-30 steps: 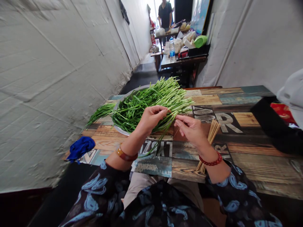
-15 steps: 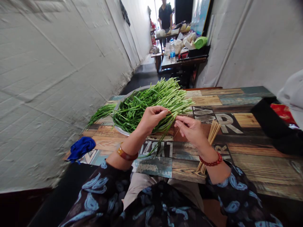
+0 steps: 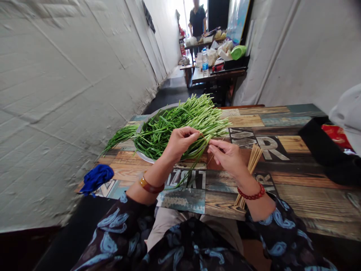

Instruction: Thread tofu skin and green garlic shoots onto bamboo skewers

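A large heap of garlic chives (image 3: 180, 124) fills a metal basin (image 3: 146, 157), pale stalk ends to the right and green leaves to the left. Over its near edge, my left hand (image 3: 182, 141) is closed in a pinch on a few chives; a small brownish bit shows at its fingertips. Their leaves hang down toward the table. Close beside it, my right hand (image 3: 227, 155) pinches at the pale stalk ends, with a thin bamboo skewer partly hidden by its fingers. A bundle of bamboo skewers (image 3: 254, 158) lies under my right forearm.
The patterned wood table (image 3: 287, 116) carries a blue cloth (image 3: 97, 177) at left and a black item with red packaging (image 3: 337, 137) at right. More chives (image 3: 120, 136) lie left of the basin. Beyond, a cluttered table holds a water bottle (image 3: 205, 62); a person (image 3: 197, 20) stands behind.
Hardly anything differs. Both hands stay pinched at the stalk ends, with only slight finger movement, and the view has shifted a little.
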`<state>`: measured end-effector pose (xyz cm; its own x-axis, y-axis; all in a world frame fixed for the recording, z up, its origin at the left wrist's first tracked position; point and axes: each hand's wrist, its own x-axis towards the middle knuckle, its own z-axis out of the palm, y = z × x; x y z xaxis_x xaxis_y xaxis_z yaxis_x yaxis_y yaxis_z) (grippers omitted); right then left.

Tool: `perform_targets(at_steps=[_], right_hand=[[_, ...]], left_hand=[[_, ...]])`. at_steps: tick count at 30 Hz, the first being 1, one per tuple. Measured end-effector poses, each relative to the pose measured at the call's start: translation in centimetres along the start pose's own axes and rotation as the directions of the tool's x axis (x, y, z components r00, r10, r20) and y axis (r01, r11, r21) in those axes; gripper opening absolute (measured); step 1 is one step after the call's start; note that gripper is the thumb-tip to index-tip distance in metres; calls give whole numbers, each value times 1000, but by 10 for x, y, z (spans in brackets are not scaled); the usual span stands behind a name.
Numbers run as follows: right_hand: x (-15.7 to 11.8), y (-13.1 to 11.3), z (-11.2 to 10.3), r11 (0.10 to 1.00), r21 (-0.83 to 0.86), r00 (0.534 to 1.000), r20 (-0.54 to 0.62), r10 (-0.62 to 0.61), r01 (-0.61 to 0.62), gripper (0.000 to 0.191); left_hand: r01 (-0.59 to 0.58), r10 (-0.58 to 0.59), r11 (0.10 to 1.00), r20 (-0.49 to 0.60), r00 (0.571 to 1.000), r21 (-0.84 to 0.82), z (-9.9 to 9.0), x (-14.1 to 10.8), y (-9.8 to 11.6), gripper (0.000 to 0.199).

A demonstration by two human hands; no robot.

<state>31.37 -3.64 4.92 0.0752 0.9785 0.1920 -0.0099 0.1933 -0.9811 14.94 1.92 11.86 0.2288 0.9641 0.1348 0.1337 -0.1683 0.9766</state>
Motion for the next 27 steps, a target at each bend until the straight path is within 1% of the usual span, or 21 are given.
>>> perform_targets(at_steps=[3, 9, 23, 27], right_hand=[[0, -1, 0, 1000, 0, 1000, -4, 1, -1, 36], [0, -2, 0, 1000, 0, 1000, -5, 6, -6, 36], [-1, 0, 2, 1000, 24, 1000, -11, -11, 11, 32], [-1, -1, 2, 999, 30, 1000, -14, -13, 14, 31]], left_hand=[[-10, 10, 1000, 13, 1000, 16, 0, 0, 1, 18], [5, -5, 1000, 49, 999, 6, -1, -1, 4, 18], [24, -25, 1000, 73, 997, 14, -1, -3, 6, 20], [39, -38, 999, 84, 996, -7, -1, -4, 6, 21]])
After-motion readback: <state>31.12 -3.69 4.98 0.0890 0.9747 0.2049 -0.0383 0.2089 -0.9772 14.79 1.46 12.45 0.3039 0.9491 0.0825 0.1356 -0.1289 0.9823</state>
